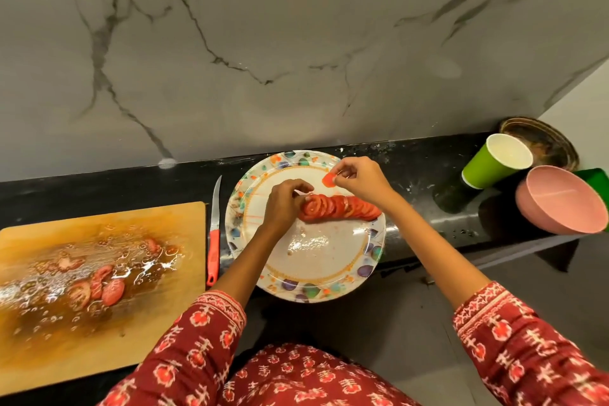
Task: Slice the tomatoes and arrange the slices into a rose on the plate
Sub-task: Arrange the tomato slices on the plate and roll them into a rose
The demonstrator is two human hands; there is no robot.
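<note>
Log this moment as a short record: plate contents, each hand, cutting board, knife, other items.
plate: patterned round plate holds a row of overlapping red tomato slices
left hand: left hand touches the row's left end; grip unclear
right hand: right hand pinches a single small tomato slice above the plate
board: wet wooden cutting board with leftover tomato pieces
knife: red-handled knife lies between board and plate
other: green paper cup, pink bowl

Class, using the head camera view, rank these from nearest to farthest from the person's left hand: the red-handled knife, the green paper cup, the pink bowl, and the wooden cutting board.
From the left hand:
1. Red-handled knife, just left of the plate.
2. Wooden cutting board, further left, beyond the knife.
3. Green paper cup, far right, at the wall.
4. Pink bowl, farthest right.
</note>
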